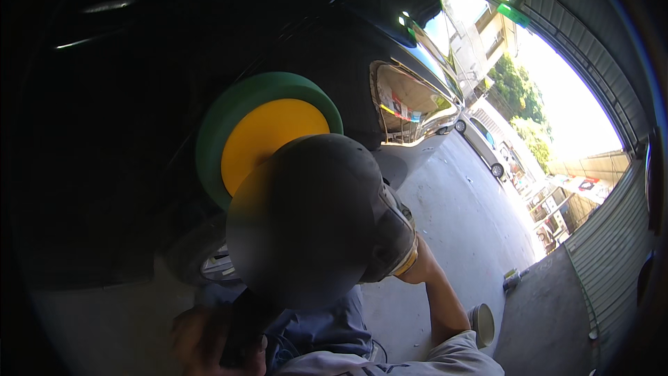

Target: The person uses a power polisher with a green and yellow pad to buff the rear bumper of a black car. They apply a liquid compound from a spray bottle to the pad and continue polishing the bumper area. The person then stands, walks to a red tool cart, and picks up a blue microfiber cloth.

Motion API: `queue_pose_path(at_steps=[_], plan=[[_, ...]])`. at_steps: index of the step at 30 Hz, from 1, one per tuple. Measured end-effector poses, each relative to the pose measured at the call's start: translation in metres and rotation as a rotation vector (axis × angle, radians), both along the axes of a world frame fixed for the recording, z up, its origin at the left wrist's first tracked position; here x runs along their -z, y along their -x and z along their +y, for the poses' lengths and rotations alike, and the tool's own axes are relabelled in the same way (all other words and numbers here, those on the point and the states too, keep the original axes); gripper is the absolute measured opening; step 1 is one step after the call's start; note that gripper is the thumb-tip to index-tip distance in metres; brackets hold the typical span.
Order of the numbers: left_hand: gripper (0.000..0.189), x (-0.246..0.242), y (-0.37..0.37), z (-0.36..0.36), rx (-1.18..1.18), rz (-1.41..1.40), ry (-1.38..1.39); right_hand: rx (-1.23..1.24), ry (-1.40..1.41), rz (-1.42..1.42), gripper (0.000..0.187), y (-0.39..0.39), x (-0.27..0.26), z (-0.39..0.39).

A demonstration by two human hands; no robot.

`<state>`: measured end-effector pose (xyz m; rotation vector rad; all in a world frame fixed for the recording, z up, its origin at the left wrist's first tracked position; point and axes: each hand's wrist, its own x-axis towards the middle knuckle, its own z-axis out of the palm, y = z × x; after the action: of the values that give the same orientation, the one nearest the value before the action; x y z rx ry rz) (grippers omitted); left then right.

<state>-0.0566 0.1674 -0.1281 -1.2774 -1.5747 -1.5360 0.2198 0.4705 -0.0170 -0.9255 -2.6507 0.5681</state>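
A power polisher (389, 235) with a dark housing is in front of me, its middle covered by a blurred round patch. Its round foam pad, green at the rim with a yellow face (271, 133), stands close to the dark body panel of a black car (313, 57); whether they touch I cannot tell. Low on the left, my left hand (219, 347) is wrapped around the black handle (245, 326), blurred and in shade. From the right my right hand (415, 266) reaches to the housing and grips it beside a yellow band, most fingers hidden behind it.
The car's lamp (409, 107) is right of the pad, its wheel (209, 261) below left. A bucket (482, 324) and a small container (514, 279) stand on the concrete floor (454, 209). Outside the doorway is a white car (480, 141). Corrugated panels (610, 240) line the right.
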Motion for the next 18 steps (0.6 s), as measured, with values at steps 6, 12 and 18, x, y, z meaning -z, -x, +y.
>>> queue_pose_path(at_steps=[6,12,18], plan=[[0.05,0.036,0.023,-0.059,-0.409,0.078,0.14,-0.169,-0.012,-0.015,0.031,0.044,-0.025,-0.028],[0.06,0.1,0.051,-0.106,-0.965,0.324,0.135,-0.418,-0.082,-0.173,0.031,0.118,-0.058,-0.042],[0.051,0.009,0.034,-0.076,-0.63,-0.032,-0.089,-0.494,-0.068,-0.053,0.028,0.102,-0.083,-0.031]])
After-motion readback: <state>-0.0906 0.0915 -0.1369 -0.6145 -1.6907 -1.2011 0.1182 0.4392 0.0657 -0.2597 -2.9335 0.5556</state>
